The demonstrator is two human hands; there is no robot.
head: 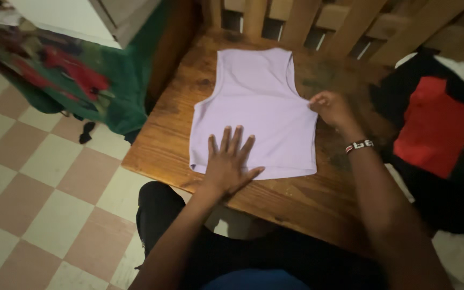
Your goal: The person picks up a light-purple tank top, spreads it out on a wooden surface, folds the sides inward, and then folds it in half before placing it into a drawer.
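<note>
One lilac top [256,102] | left hand [229,161] flat, spread | right hand [331,107] grip pinching its edge

The left hand [231,161] lay flat, palm down, its fingers [225,138] spread and pointing away from the body, the forearm reaching up from below. The right hand [331,109] was curled, fingers pinched together at its left side, its wrist bent and forearm stretched forward.

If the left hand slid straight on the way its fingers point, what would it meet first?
Only more of the lilac top: the left hand lies flat on its hem, pointing up toward the neckline. Beyond that come bare table and, probably, the wooden slats.
</note>
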